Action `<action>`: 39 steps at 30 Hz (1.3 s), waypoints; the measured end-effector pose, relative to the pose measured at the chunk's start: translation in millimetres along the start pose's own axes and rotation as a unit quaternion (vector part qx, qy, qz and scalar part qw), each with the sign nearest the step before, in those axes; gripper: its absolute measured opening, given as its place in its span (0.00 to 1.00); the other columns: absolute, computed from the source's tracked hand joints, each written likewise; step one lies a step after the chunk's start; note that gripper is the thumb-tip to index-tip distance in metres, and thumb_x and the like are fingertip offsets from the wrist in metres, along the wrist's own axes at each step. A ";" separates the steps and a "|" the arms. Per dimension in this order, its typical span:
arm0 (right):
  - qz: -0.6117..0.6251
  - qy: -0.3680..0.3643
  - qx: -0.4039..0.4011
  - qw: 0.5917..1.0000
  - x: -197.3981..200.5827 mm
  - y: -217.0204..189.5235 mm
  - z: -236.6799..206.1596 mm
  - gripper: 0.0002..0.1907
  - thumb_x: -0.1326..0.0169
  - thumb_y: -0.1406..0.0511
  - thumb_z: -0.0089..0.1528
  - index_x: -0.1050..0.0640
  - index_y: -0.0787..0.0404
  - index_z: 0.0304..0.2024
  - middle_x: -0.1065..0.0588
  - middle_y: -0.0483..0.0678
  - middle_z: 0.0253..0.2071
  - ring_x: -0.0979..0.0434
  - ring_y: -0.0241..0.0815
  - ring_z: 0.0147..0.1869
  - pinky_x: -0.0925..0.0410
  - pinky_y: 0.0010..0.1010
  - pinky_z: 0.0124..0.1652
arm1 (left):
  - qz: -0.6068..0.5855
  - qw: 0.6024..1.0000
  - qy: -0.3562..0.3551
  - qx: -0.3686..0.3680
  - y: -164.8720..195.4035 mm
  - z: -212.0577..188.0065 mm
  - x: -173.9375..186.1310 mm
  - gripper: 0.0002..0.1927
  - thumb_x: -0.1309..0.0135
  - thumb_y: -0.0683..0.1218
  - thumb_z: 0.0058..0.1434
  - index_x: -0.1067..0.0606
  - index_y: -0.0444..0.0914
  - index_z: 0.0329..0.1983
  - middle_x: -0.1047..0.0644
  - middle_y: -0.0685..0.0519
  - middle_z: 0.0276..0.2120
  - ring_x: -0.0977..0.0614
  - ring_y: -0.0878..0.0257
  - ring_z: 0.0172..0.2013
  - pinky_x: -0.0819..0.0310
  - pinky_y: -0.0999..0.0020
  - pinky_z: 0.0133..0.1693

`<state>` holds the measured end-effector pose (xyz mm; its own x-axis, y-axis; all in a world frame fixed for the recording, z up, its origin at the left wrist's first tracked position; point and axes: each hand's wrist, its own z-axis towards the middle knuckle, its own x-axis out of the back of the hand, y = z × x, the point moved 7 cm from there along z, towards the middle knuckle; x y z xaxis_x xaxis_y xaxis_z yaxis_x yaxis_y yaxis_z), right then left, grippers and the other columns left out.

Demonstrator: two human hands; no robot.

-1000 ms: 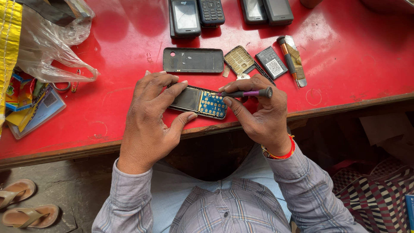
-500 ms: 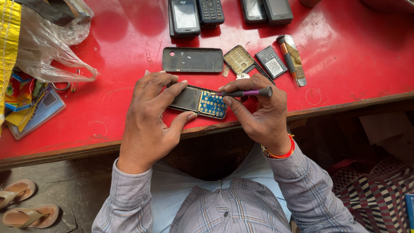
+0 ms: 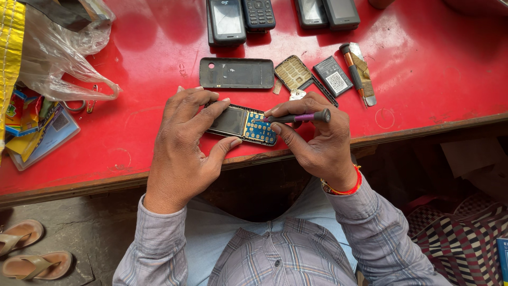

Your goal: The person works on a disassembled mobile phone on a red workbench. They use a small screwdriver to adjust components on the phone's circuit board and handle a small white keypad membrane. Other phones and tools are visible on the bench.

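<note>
An opened keypad phone (image 3: 243,123) lies on the red table (image 3: 423,79) near its front edge, its screen and blue keypad board showing. My left hand (image 3: 182,145) presses down on the phone and grips its left end between thumb and fingers. My right hand (image 3: 317,140) holds a small screwdriver (image 3: 299,117) with a purple and black handle. The screwdriver's tip rests on the keypad board.
Behind the hands lie a black back cover (image 3: 236,73), a keypad frame (image 3: 294,72), a battery (image 3: 333,75) and a taped tool (image 3: 359,71). Several phones (image 3: 226,20) line the far edge. A plastic bag (image 3: 58,50) sits left. Sandals (image 3: 29,249) lie on the floor.
</note>
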<state>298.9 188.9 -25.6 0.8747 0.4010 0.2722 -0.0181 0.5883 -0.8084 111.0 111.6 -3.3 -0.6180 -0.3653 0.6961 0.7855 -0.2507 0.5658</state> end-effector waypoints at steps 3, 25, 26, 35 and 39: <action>0.000 0.000 -0.008 1.000 0.4 0.6 0.3 0.12 0.36 0.77 0.62 0.22 0.67 0.47 0.20 0.53 0.47 0.18 0.42 0.53 0.23 0.28 0.51 | -0.002 1.000 0.000 0.001 0.1 0.5 0.3 0.29 0.31 0.46 0.52 0.23 0.34 0.56 0.25 0.44 0.55 0.28 0.43 0.62 0.37 0.46 0.68; 0.001 -0.010 0.000 1.000 -0.7 -3.5 0.5 0.13 0.34 0.76 0.60 0.21 0.66 0.46 0.19 0.53 0.44 0.18 0.42 0.52 0.25 0.31 0.53 | -0.001 1.000 0.003 -0.005 -0.5 -0.5 0.7 0.28 0.31 0.46 0.53 0.23 0.34 0.57 0.25 0.44 0.55 0.28 0.43 0.62 0.39 0.45 0.69; 0.004 -0.010 -0.004 1.000 -0.9 -3.1 0.6 0.13 0.34 0.76 0.60 0.21 0.67 0.46 0.19 0.53 0.44 0.19 0.42 0.51 0.25 0.31 0.52 | -0.002 1.000 0.002 -0.002 -0.8 -0.8 0.8 0.28 0.31 0.46 0.52 0.23 0.34 0.57 0.25 0.44 0.55 0.27 0.43 0.62 0.38 0.46 0.69; 0.002 -0.011 0.001 1.000 -1.0 -3.8 1.2 0.13 0.35 0.77 0.60 0.21 0.66 0.46 0.19 0.52 0.44 0.18 0.42 0.52 0.25 0.31 0.53 | 0.000 1.000 0.000 -0.002 -1.0 -1.5 1.3 0.28 0.31 0.46 0.52 0.23 0.34 0.57 0.25 0.44 0.55 0.28 0.43 0.62 0.38 0.45 0.68; -0.003 -0.012 -0.001 1.000 -1.3 -3.9 1.2 0.13 0.34 0.77 0.60 0.21 0.66 0.46 0.19 0.52 0.44 0.19 0.41 0.52 0.26 0.30 0.53 | -0.003 1.000 -0.001 0.003 -1.9 -1.8 1.0 0.28 0.31 0.46 0.52 0.23 0.34 0.57 0.25 0.44 0.55 0.28 0.43 0.62 0.38 0.46 0.68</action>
<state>297.2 187.0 -22.2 0.8630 0.4146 0.2886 -0.0128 0.5891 -0.8080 109.0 110.1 -4.5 -0.6232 -0.3617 0.6934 0.7812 -0.2481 0.5728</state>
